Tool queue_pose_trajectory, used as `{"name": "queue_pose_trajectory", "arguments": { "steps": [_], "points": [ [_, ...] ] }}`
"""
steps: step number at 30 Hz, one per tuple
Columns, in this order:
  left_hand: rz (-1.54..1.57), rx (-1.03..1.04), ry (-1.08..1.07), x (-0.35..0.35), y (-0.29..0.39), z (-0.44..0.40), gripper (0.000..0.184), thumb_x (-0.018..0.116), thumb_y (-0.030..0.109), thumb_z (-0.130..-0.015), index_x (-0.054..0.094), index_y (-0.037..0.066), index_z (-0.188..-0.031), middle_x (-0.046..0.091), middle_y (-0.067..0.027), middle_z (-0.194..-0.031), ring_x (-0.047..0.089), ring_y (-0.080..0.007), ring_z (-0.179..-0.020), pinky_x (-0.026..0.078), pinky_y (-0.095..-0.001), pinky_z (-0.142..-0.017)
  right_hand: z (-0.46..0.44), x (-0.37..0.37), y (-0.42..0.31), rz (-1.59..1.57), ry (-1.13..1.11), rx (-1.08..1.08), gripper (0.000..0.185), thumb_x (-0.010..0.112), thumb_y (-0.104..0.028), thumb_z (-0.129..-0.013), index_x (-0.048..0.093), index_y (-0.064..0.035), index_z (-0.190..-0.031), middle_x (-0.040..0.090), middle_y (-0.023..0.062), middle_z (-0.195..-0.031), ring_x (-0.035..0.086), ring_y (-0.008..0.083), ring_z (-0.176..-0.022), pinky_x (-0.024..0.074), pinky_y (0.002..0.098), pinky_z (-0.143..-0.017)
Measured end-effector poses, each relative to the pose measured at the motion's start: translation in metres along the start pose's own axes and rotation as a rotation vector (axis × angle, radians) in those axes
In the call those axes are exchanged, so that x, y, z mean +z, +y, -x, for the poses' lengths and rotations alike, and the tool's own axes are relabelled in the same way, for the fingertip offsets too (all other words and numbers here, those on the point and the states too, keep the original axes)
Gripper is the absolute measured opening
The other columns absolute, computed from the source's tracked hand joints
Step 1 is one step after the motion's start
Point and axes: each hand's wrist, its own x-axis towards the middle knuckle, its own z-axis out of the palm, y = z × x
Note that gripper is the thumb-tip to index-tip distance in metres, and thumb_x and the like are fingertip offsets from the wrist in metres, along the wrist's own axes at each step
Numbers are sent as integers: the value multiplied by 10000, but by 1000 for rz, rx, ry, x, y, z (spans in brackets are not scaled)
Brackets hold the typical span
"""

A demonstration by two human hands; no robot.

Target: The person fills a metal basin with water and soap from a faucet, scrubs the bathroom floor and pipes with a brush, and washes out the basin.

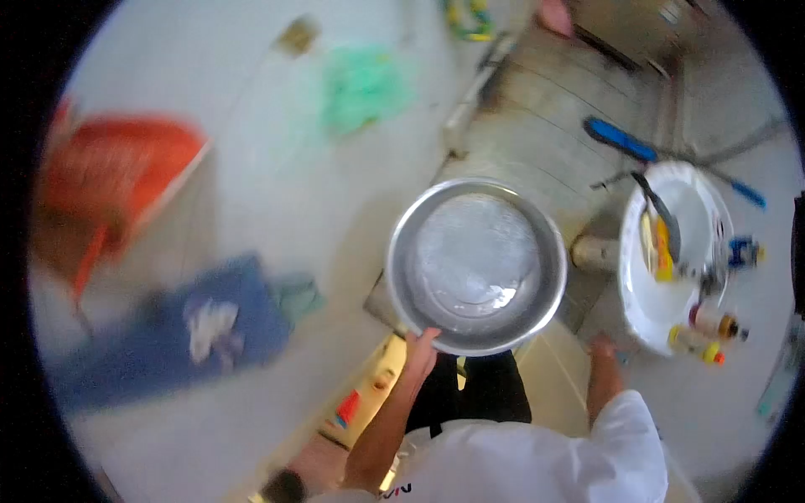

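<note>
Left hand [421,350] clamped on near-left rim of metal basin [476,251], which we hold before us; right hand [602,346] apart from basin, too blurred, we cannot tell its state. Shine inside suggests water: best keep basin level, second grip opposite would likely steady it. White sink [631,293], yellow bottle [694,344] at its edge, crowds our right; blue mat [151,339] with white cloth [210,329] lies left.

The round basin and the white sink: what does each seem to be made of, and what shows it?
Basin: apparently shiny metal, perhaps stainless steel, judging by its silvery-grey sheen. Sink: probably glazed ceramic, given its smooth, white look, though enamel or plastic is possible.
</note>
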Motion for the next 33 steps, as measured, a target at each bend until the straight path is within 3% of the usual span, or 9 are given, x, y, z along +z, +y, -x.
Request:
{"name": "queue_pose_trajectory", "arguments": {
  "steps": [3, 5, 6, 9, 18, 23, 27, 30, 33],
  "points": [
    [70, -32, 47, 2, 15, 49, 537, 499, -20, -750, 292, -12, -1246, 431, -148, -1179, 434, -289, -1099, 341, -438, -962, 86, -66, -79, -615, -112, -394, 470, 469, -349, -864, 463, -40, -1219, 450, 126, -1254, 444, 273, -1123, 349, 415, -947],
    [43, 93, 42, -39, -5, 55, 486, 512, 28, -768, 331, -10, -1217, 447, -168, -1151, 506, -274, -1009, 486, -421, -764, 148, -97, -119, -1589, -801, -430, 482, 468, -318, -873, 412, -19, -1247, 466, 119, -1231, 450, 270, -1112, 366, 399, -939],
    [47, 18, 51, -43, 1, 70, 478, 516, 28, -766, 341, -6, -1209, 466, -159, -1130, 535, -264, -946, 506, -393, -682, 195, -120, -137, -1597, -667, -784, 500, 455, -317, -876, 377, -14, -1265, 467, 111, -1222, 453, 252, -1102, 374, 379, -931],
    [97, -51, 14, -2, 99, 29, 440, 521, 33, -765, 383, 0, -1182, 530, -126, -1029, 585, -220, -787, 521, -312, -551, 225, -216, -217, -1809, -705, -686, 687, 353, -557, -850, 321, -52, -1314, 331, 134, -1346, 335, 298, -1209, 285, 427, -998],
    [-86, 458, 35, -70, 83, -26, 579, 491, 29, -761, 265, 73, -1292, 517, -129, -1042, 578, -193, -799, 519, -318, -553, 322, -276, -257, -1355, -947, -572, 757, 340, -636, -818, 355, -39, -1283, 406, 130, -1275, 417, 283, -1110, 312, 412, -959],
    [-299, 225, 121, -96, 99, -33, 865, 503, 105, -697, -28, 82, -1380, 582, -257, -896, 610, -327, -685, 504, -394, -618, 222, -223, -270, -859, -534, -602, 455, 551, -331, -830, 449, -34, -1159, 526, 80, -1049, 498, 251, -949, 406, 364, -828],
    [-350, 216, 67, -117, 136, -32, 865, 495, 155, -692, -28, 69, -1376, 577, -279, -892, 612, -350, -686, 520, -397, -595, 216, -195, -291, -918, -920, -625, 354, 553, -181, -810, 462, -22, -1113, 531, 86, -979, 501, 258, -938, 413, 364, -820],
    [-329, 223, 31, -140, 133, -48, 880, 527, 229, -708, -19, 47, -1374, 568, -264, -958, 616, -320, -701, 513, -438, -568, 243, -176, -304, -668, -469, -831, 363, 539, -94, -774, 459, 1, -1115, 533, 100, -1022, 502, 263, -959, 412, 383, -836],
    [-320, -86, -103, -179, 163, -31, 887, 577, 370, -747, 34, 69, -1381, 577, -218, -976, 600, -268, -799, 503, -395, -605, 223, -126, -300, -1284, -896, -487, 413, 549, -74, -750, 453, 18, -1140, 515, 105, -1108, 493, 268, -990, 405, 385, -859]
  ]
}}
